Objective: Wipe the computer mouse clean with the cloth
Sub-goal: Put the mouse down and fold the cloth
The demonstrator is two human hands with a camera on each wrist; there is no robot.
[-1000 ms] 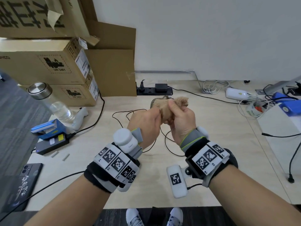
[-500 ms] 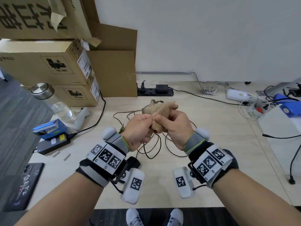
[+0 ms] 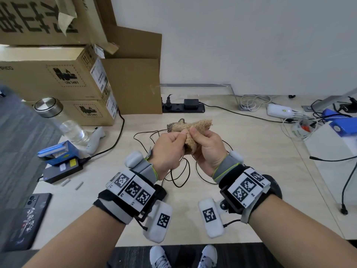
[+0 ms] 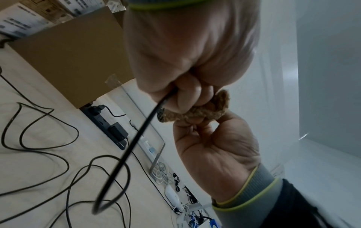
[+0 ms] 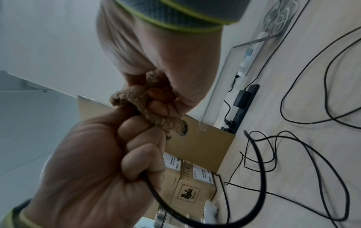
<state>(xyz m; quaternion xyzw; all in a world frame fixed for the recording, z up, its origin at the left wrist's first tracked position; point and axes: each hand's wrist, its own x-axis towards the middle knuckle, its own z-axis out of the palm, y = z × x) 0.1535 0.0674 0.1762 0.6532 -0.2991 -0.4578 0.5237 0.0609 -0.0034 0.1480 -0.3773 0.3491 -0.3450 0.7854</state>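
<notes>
Above the middle of the desk both hands hold a bunched tan cloth (image 3: 195,125). My left hand (image 3: 170,149) is a fist round the black mouse cable (image 4: 136,138), which runs out of it and loops down onto the desk (image 3: 173,178); its thumb and forefinger also pinch the cloth. My right hand (image 3: 207,146) grips the cloth (image 5: 136,95) from the other side, thumb on top. The mouse itself is hidden inside the cloth and fingers. A dark meshy patch (image 3: 171,126) shows at the cloth's left end.
Stacked cardboard boxes (image 3: 58,78) fill the back left, a black power strip (image 3: 183,108) lies along the wall. A glass bottle (image 3: 63,120), a blue box and a phone (image 3: 25,219) sit at the left. A white box (image 3: 332,144) and tangled cables are at the right.
Both hands with the cloth came down and nearer to me. My left wrist rolled, so its camera now hangs below. The cable loops shifted on the desk.
</notes>
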